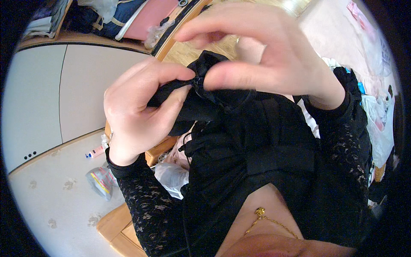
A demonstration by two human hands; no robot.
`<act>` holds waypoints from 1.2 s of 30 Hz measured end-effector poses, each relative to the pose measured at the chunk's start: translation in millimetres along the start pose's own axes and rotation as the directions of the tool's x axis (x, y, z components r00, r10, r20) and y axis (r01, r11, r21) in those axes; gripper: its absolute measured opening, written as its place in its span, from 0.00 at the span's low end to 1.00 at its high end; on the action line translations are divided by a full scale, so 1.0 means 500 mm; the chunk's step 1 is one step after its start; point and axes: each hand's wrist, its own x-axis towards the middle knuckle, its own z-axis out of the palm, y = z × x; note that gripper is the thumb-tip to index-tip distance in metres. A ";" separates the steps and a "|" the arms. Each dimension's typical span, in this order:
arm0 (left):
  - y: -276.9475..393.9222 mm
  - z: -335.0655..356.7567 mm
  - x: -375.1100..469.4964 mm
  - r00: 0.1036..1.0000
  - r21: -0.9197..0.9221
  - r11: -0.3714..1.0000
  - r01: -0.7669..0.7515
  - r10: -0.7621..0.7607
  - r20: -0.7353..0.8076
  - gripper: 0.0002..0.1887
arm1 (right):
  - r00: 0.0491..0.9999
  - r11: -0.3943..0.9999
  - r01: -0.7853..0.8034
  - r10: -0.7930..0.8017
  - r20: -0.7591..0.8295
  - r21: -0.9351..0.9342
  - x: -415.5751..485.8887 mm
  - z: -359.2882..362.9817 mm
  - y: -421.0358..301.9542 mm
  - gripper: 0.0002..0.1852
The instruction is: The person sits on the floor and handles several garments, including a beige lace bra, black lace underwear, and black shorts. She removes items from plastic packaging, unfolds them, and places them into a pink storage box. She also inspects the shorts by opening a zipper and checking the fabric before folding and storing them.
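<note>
My left hand (138, 102) pinches a gathered piece of black fabric (210, 61) between thumb and index finger, in front of my body. My right hand (269, 51) is just to the right of it, slightly blurred, with thumb and fingers spread apart. The right thumb overlaps the bunched cloth in the picture; whether it touches is unclear. Below the hands, the dark cloth runs into the black garment (224, 138) I wear, so their border is hard to make out. Both sleeves are black lace with plain cuffs.
At the left stands a pale two-door cabinet (90, 83), with a pink folder-like item (149, 21) and dark bags above it. A pink bottle (96, 152) and a plastic bag (101, 183) are at lower left, near a wooden chair part (118, 228). More plastic bags (379, 125) lie right.
</note>
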 end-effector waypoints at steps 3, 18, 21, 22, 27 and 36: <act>0.003 0.005 0.003 1.000 0.044 0.999 -0.026 0.025 0.003 0.10 | 0.955 0.991 -0.048 0.081 0.285 -0.122 0.000 0.004 0.004 0.16; -0.042 0.017 -0.020 0.949 0.339 0.922 -0.185 0.258 -0.183 0.15 | 0.994 0.975 -0.090 0.099 -0.034 0.201 -0.025 -0.011 0.013 0.09; -0.048 0.011 -0.034 0.907 0.444 0.876 -0.189 0.329 -0.264 0.18 | 0.993 0.998 -0.063 0.063 -0.104 0.008 -0.031 -0.016 0.015 0.10; -0.049 0.008 -0.037 0.893 0.464 0.869 -0.173 0.337 -0.299 0.19 | 0.991 0.997 -0.070 0.073 -0.110 0.029 -0.033 -0.018 0.016 0.10; -0.044 -0.008 -0.046 0.879 0.596 0.792 -0.134 0.373 -0.298 0.19 | 0.992 0.991 -0.091 0.098 -0.078 0.098 -0.040 -0.020 0.016 0.11; -0.052 -0.041 -0.028 0.855 -0.502 0.844 0.188 -0.392 -0.340 0.12 | 0.938 0.854 -0.342 0.335 0.089 0.392 -0.038 0.017 0.035 0.09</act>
